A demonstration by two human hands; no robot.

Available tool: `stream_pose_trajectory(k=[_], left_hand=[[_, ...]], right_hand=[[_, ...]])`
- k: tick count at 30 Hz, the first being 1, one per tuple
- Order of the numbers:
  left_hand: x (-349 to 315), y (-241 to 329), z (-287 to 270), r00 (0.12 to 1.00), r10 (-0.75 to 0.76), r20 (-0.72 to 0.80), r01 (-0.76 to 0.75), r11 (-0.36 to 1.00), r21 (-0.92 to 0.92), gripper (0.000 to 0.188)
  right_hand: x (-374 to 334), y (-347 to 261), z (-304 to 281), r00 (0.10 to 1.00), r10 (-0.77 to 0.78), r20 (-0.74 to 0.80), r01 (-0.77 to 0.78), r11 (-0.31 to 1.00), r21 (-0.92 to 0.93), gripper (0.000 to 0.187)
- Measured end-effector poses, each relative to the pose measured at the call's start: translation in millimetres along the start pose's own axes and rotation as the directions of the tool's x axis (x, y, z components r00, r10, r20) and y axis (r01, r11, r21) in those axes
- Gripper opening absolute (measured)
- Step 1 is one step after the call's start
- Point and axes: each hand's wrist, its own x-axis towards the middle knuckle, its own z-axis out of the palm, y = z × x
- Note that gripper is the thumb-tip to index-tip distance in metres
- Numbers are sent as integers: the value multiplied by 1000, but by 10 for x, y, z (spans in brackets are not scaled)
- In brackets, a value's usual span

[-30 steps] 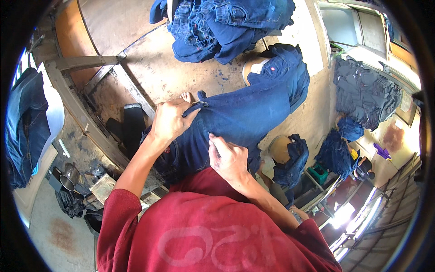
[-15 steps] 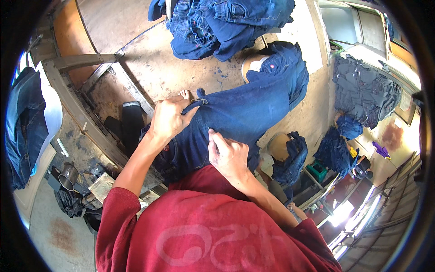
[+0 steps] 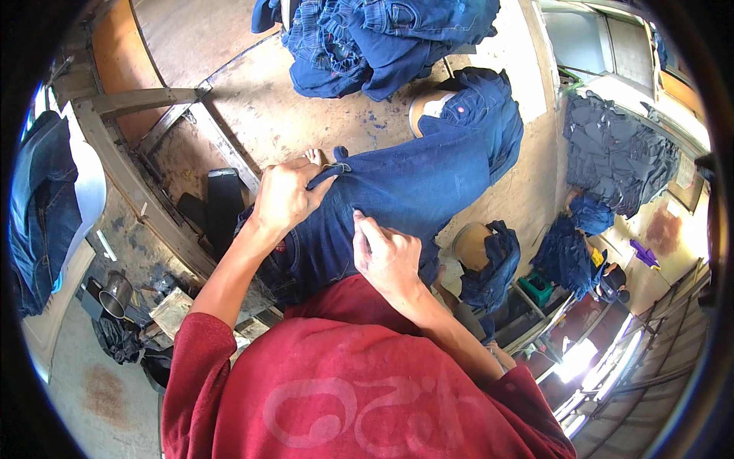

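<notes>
A pair of dark blue jeans (image 3: 428, 180) stretches across in front of me, its near end against my red shirt. At the upper left edge of the denim, my left hand (image 3: 287, 195) pinches a folded strip of the cloth, and a pale loose thread curls there. My right hand (image 3: 388, 256) is closed with thumb and forefinger together, resting at the middle of the jeans. Whether those fingers grip the denim or some small thing is hidden from me.
A heap of blue jeans (image 3: 382, 38) lies on the wooden table (image 3: 252, 99) beyond. Dark grey garments (image 3: 619, 153) are piled at the right, near more denim bundles and a person (image 3: 612, 283). More jeans (image 3: 46, 206) hang at far left, above a metal mug (image 3: 116, 297).
My right hand has shifted very slightly, its fingertips still close over the denim. My left hand keeps its pinch on the cloth edge.
</notes>
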Motion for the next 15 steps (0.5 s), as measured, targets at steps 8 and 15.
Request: stream_pose_trajectory(k=[8, 15], left_hand=[[29, 135, -129, 992, -108, 70, 106, 993, 45, 29], [-1320, 972, -305, 691, -481, -540, 572, 820, 2, 91]], right_hand=[[-39, 7, -69, 1000, 19, 24, -20, 997, 75, 18], [-326, 362, -571, 957, 270, -101, -209, 891, 402, 27]])
